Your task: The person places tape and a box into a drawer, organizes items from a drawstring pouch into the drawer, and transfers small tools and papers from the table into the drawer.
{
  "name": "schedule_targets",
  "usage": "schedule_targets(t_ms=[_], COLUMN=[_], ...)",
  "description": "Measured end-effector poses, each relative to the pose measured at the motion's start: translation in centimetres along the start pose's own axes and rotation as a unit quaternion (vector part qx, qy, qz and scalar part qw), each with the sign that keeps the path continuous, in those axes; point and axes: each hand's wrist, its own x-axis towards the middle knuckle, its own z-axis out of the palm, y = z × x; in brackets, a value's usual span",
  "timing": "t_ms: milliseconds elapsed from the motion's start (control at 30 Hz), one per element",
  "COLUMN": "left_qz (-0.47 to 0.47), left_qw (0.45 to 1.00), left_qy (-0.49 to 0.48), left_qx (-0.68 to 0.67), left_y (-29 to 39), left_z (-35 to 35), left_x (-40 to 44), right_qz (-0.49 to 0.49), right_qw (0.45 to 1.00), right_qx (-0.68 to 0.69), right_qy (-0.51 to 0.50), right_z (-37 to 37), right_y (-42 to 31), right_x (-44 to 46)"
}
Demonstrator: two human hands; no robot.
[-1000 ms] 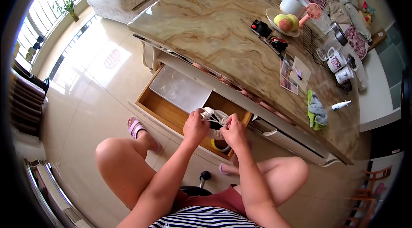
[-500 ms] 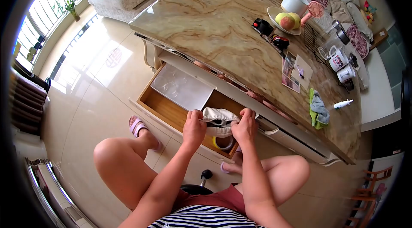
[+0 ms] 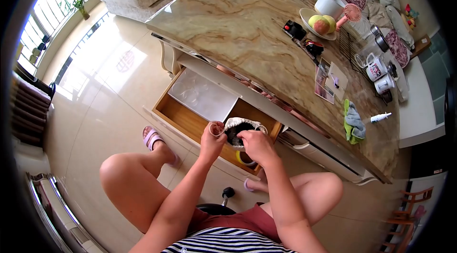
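An off-white cloth drawstring pouch [image 3: 232,122] is held over the open drawer, its gathered mouth wide and dark contents showing inside. My left hand [image 3: 212,139] is closed on the pouch's left side, where a loop of pale cord stands out by the fingers. My right hand [image 3: 257,144] reaches over the right side with curled fingers at the mouth, against the dark contents. What those fingertips hold is hidden. Another cord loop shows at the right edge. Beneath, in the drawer [image 3: 183,122], lie a white tray [image 3: 202,95] and a yellow roll of tape [image 3: 243,158].
The marble-topped table [image 3: 228,19] stands beyond the drawer. On it are a fruit plate [image 3: 314,28], a pink handheld fan [image 3: 351,13], a wire rack [image 3: 350,48], mugs [image 3: 376,67], a green-grey cloth [image 3: 353,122] and a small white bottle [image 3: 380,117].
The pouch's mouth has widened, exposing the dark contents. My right hand has shifted from the right rim to the opening, and a cord loop now shows at my left hand.
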Motion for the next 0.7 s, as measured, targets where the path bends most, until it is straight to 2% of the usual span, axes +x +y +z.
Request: schedule_targets(t_ms=[67,100,133,233,400,533,600,633,700], left_qz=[-0.012,-0.039,-0.067,-0.062,-0.036,-0.018,-0.054,-0.054,0.050], left_qw=[1.000,0.998,0.994,0.994,0.995,0.997,0.995,0.995,0.995], left_qy=[0.006,-0.020,-0.047,-0.064,-0.085,-0.069,-0.077,-0.076,-0.041], left_qx=[-0.019,-0.042,-0.067,-0.068,-0.023,0.022,0.022,0.020,0.072], left_y=[0.3,0.6,0.6,0.0,-0.1,0.6,0.6,0.6,0.9], left_z=[-0.3,-0.5,-0.5,0.0,-0.2,-0.6,-0.8,-0.7,-0.6], left_x=[-0.3,-0.5,-0.8,-1.6,-2.5,-2.3,-1.9,-2.0,-2.1], right_qz=[0.100,0.125,0.125,0.150,0.145,0.205,0.175,0.185,0.161], right_qw=[0.978,0.970,0.970,0.923,0.912,0.929,0.979,0.979,0.982], right_qx=[-0.155,-0.150,-0.152,-0.269,-0.331,-0.241,-0.076,-0.005,0.034], right_qy=[-0.095,-0.142,-0.144,-0.229,-0.194,-0.191,-0.077,-0.085,-0.090], right_z=[0.5,-0.3,-0.6,-0.2,1.0,-0.8,-1.2,-1.2,-1.0], right_y=[1.1,0.8,0.3,0.1,0.5,-0.5,-0.3,0.0,0.0], right_x=[-0.2,-0.2,-0.2,-0.4,-0.7,-0.4,-0.7,-0.4,-0.1])
